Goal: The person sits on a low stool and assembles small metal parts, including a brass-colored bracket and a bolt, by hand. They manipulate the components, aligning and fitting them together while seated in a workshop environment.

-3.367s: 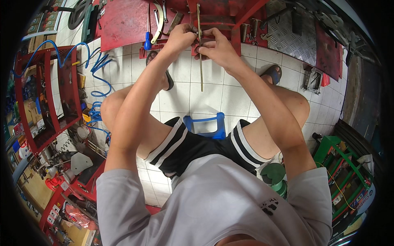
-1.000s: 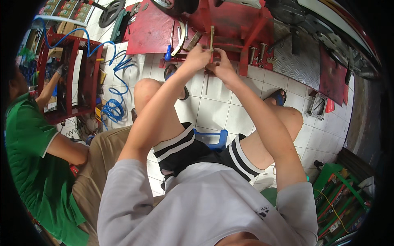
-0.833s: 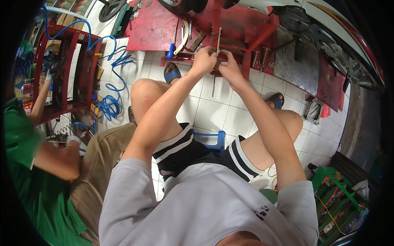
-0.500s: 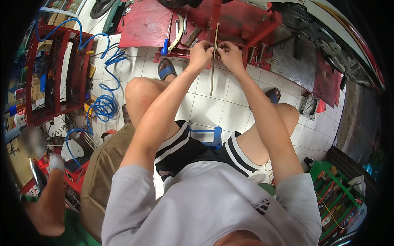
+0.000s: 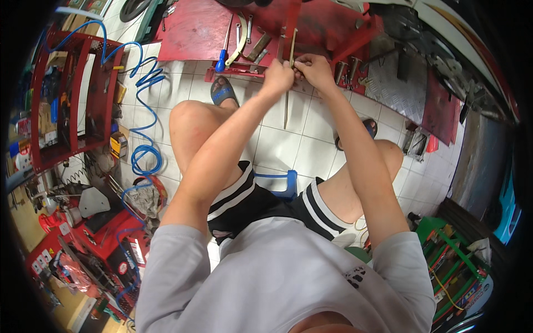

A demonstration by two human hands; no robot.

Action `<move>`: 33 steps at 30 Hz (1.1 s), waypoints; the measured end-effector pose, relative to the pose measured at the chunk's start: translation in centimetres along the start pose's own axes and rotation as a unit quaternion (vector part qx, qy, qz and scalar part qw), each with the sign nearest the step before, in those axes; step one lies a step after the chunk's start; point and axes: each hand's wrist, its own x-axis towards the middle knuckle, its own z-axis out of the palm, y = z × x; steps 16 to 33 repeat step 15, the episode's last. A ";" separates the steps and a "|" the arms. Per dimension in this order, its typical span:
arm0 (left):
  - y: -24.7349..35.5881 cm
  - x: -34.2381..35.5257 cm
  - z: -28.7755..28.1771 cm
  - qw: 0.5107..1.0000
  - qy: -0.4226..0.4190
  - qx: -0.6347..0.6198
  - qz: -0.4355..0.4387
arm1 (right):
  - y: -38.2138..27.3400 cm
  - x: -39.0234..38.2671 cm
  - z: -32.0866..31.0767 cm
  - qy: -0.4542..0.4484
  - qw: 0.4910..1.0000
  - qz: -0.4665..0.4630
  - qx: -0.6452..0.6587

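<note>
A long, thin, brownish strip points down over the tiled floor from between my two hands, its pale upper end rising past my fingers. My left hand is closed around it with bent fingers, partly hidden behind its own back. From the other side, my right hand pinches at the same spot, thumb and fingertips together. What kind of part the strip is, I cannot make out. On the red platform left of my hands lie a blue-handled screwdriver, a cream curved strip and two wrenches.
A blue stool is between my knees. To the left stand a red shelf rack and a looping blue air hose. A green rack is at lower right. Motorcycle parts overhang the upper right.
My left hand has shifted slightly right and turned, its fingers closer to my right hand. The co-worker at lower left has left the view. The blue hose's loops have moved.
</note>
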 end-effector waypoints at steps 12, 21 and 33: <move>2.2 -5.9 0.6 0.932 -0.089 0.323 0.141 | -11.0 -6.9 0.1 -0.078 0.914 -0.149 -0.368; 1.4 -6.6 3.1 0.784 -0.066 0.584 0.202 | -13.6 -5.3 4.1 -0.204 0.814 -0.236 -0.490; 1.4 -6.6 3.1 0.784 -0.066 0.584 0.202 | -13.6 -5.3 4.1 -0.204 0.814 -0.236 -0.490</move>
